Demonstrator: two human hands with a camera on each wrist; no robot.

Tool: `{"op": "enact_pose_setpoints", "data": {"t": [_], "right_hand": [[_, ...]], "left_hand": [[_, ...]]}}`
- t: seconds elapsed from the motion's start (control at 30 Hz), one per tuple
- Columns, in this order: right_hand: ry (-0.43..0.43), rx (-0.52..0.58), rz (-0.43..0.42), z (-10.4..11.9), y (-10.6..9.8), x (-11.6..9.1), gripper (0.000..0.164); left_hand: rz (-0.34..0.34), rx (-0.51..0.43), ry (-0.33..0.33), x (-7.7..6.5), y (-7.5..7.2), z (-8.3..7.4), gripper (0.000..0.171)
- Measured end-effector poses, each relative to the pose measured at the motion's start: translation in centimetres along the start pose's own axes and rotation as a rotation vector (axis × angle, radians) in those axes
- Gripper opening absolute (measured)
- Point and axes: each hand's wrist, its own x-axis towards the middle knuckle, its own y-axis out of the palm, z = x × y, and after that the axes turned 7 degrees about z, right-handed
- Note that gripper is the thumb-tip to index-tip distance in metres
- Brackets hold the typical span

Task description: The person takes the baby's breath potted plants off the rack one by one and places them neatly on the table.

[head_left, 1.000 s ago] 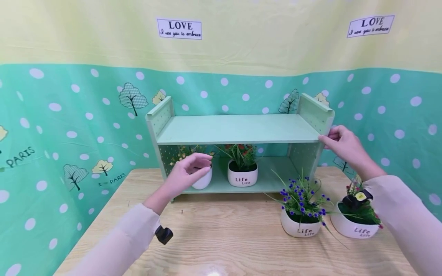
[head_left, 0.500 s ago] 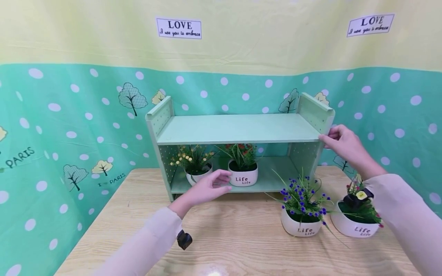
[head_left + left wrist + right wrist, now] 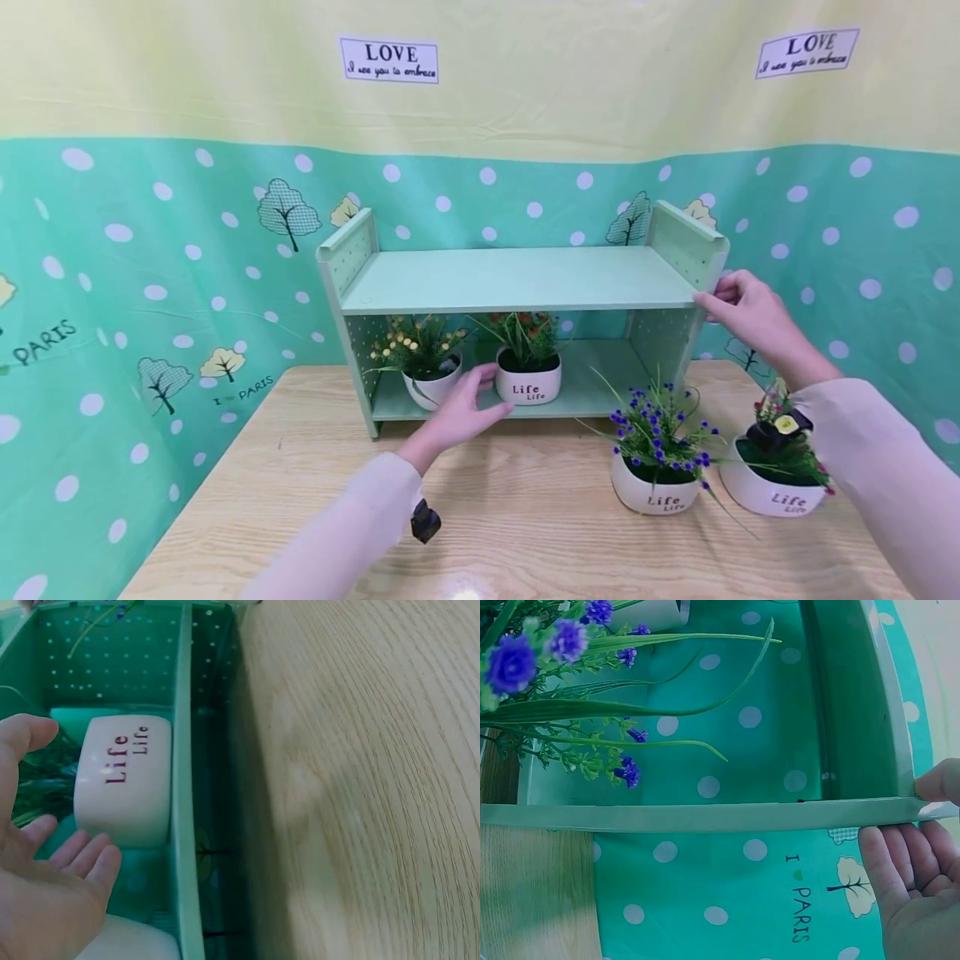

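Observation:
A light-green two-tier shelf point(image 3: 517, 279) stands on the wooden table. On its lower tier sits a white "Life" pot with red flowers point(image 3: 528, 388). My left hand point(image 3: 457, 412) is at that pot's left front, fingers and thumb spread. In the left wrist view the thumb and fingers lie on either side of its greenery, near the pot point(image 3: 124, 802). To the left on the same tier is a white pot with yellow flowers point(image 3: 429, 390). My right hand point(image 3: 750, 315) grips the shelf's right side panel point(image 3: 705, 816), thumb on the inner side, fingers outside.
On the table at the front right stand a white pot with purple flowers point(image 3: 652, 493) and another with pink flowers point(image 3: 776, 493), partly behind the right forearm. A dotted green and yellow curtain point(image 3: 187, 250) hangs behind the shelf.
My left hand has moved right and down, from in front of the yellow-flower pot to the red-flower pot. The right hand stays on the shelf's side panel.

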Motion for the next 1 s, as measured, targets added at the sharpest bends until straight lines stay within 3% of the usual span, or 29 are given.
{"op": "enact_pose_setpoints", "data": {"t": [0.13, 0.43, 0.53, 1.0], "right_hand": [[-0.011, 0.001, 0.007, 0.0, 0.1, 0.1, 0.059], [-0.018, 0.019, 0.002, 0.0, 0.1, 0.3, 0.055], [-0.013, 0.014, 0.002, 0.0, 0.1, 0.3, 0.055], [-0.008, 0.014, -0.003, -0.1, 0.0, 0.0, 0.058]], "left_hand": [[-0.050, 0.009, -0.039, 0.8, 0.7, 0.8, 0.078], [-0.158, -0.100, -0.066, 3.2, 1.2, 1.7, 0.084], [-0.156, -0.146, -0.095, 3.9, 1.2, 1.7, 0.085], [-0.132, -0.148, -0.154, 5.9, 1.2, 2.5, 0.092]]}}
